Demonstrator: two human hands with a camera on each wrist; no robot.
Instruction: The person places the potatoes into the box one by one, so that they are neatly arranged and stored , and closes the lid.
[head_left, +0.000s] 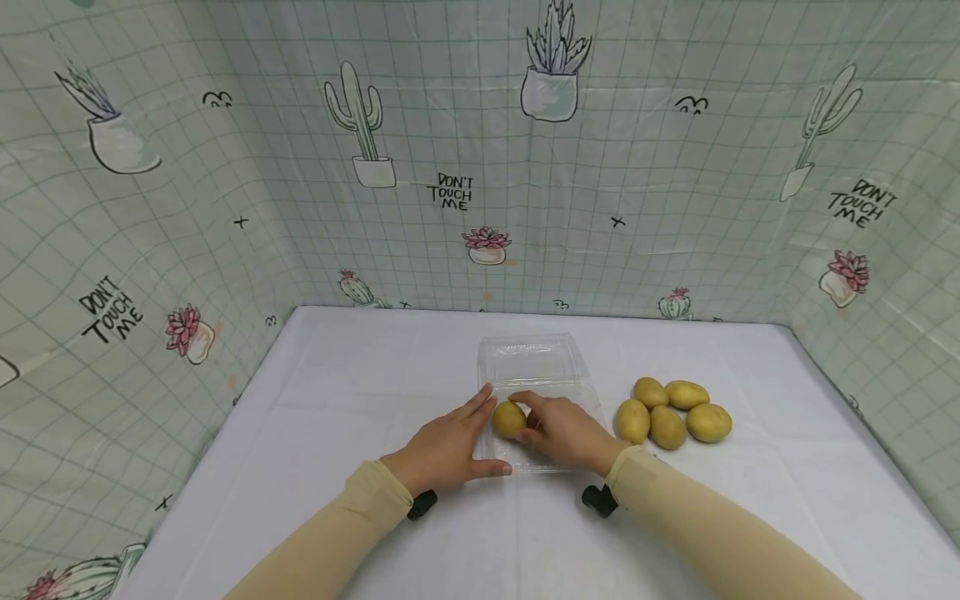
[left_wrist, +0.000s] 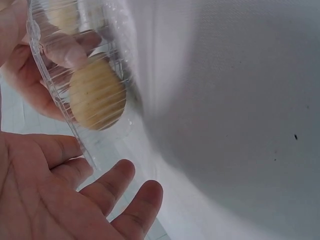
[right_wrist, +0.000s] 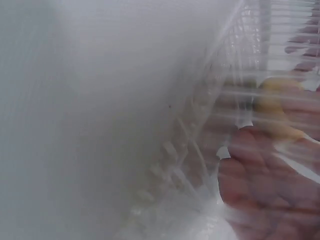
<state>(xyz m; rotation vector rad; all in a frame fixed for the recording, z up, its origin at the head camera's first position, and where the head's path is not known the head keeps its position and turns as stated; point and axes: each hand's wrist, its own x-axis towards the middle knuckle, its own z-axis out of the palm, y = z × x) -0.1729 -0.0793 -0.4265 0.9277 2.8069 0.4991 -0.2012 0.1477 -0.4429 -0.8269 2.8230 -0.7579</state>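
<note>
A clear plastic clamshell box (head_left: 551, 461) lies on the white table with its lid tilted back behind it. My right hand (head_left: 566, 433) reaches into the box and grips a potato (head_left: 509, 419) near the left wall. Through the ridged plastic in the left wrist view, the same potato (left_wrist: 97, 95) shows with right-hand fingers behind it. My left hand (head_left: 446, 446) touches the left side of the box, fingers straight and thumb spread toward its front edge. In the right wrist view, the potato (right_wrist: 272, 107) and right fingers (right_wrist: 250, 155) look blurred behind plastic.
Several loose potatoes (head_left: 667, 427) sit in a cluster on the table just right of the box. A patterned cloth (head_left: 480, 150) hangs behind the table and along both sides. Black wrist devices (head_left: 599, 501) show below the wrists.
</note>
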